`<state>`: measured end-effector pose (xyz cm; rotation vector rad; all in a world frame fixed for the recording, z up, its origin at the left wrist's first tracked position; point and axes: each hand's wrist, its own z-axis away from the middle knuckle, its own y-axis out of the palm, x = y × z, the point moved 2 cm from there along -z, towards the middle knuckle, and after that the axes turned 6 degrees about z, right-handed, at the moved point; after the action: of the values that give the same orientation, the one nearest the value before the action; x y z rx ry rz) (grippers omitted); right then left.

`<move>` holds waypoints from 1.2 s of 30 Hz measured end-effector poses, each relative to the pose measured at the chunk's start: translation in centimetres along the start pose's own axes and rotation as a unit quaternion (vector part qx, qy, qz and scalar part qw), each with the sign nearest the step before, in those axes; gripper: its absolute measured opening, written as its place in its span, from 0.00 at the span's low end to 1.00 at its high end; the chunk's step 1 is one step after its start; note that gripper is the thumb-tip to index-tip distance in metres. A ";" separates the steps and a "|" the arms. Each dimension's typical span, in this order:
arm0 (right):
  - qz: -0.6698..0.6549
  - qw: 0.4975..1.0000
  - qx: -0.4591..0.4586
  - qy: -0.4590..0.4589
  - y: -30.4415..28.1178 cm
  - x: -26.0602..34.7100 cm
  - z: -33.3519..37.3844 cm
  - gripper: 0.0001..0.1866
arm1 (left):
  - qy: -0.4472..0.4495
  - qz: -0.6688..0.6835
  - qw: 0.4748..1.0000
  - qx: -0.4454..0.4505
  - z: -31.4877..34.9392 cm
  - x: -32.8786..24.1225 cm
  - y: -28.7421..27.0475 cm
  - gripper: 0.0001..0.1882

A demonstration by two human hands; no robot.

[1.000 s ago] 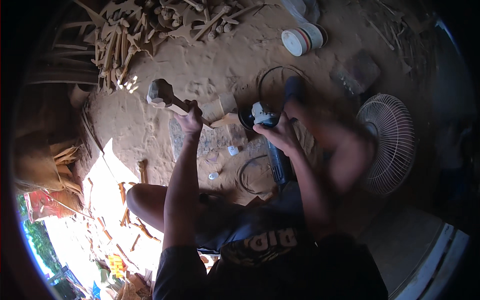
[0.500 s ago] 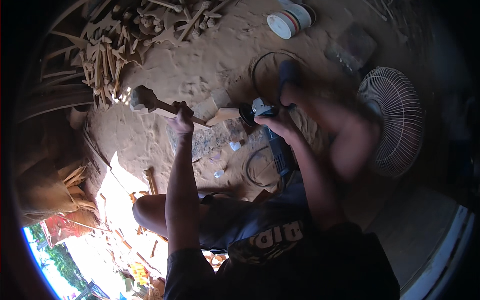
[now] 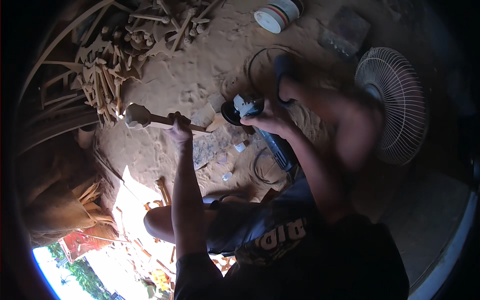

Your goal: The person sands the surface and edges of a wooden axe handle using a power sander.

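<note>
My left hand [image 3: 179, 128] is closed round the shaft of a carved wooden club-like piece [image 3: 137, 117]. Its thick faceted knob points left, and the squared shaft runs right past my fist. In my right hand [image 3: 269, 121] is an angle grinder [image 3: 276, 148], gripped near its pale metal head, with its dark body slanting down toward my lap. The round dark disc [image 3: 230, 114] faces the shaft's right end; whether they touch I cannot tell. A pale wooden piece [image 3: 218, 121] shows between the shaft's end and the disc, partly hidden.
Many carved wooden pieces [image 3: 102, 75] lie piled at the far left. A white striped bucket [image 3: 270, 21] lies tipped at the back. A caged fan [image 3: 395, 105] stands at right, beside my bent leg. The grinder's cable [image 3: 250, 62] loops over sandy ground. A small white cup-like object [image 3: 240, 147] lies nearby.
The grinder in my right hand has moved left, bringing its disc closer to my left hand. My left hand and the wooden piece have come slightly nearer. The whole view has shifted a little.
</note>
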<state>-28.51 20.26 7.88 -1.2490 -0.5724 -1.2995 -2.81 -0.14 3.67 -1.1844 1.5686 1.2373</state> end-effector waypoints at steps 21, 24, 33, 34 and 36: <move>-0.145 0.967 -0.160 0.137 1.8 -8.4 -1.3 0.32 | -0.190 -0.019 0.965 -0.180 -0.2 -1.8 0.6 0.20; -0.084 0.974 -0.187 0.101 0.9 -6.1 -0.8 0.40 | -0.239 0.049 0.939 -0.244 2.5 -1.3 -2.9 0.22; 0.184 0.973 -0.137 -0.027 3.0 1.0 -2.1 0.44 | -0.111 -0.063 0.922 -0.365 4.4 0.7 -6.1 0.28; 0.187 0.973 -0.135 -0.032 3.7 1.8 -2.9 0.44 | -0.090 -0.110 0.919 -0.367 4.2 0.4 -5.8 0.28; 0.203 0.977 -0.053 -0.037 5.3 3.4 -4.8 0.48 | -0.094 -0.099 0.919 -0.369 4.5 -0.2 -5.5 0.27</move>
<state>-24.24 13.60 7.59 -1.4206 -0.2803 -0.9507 2.70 3.89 1.67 -1.5725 0.8100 1.8108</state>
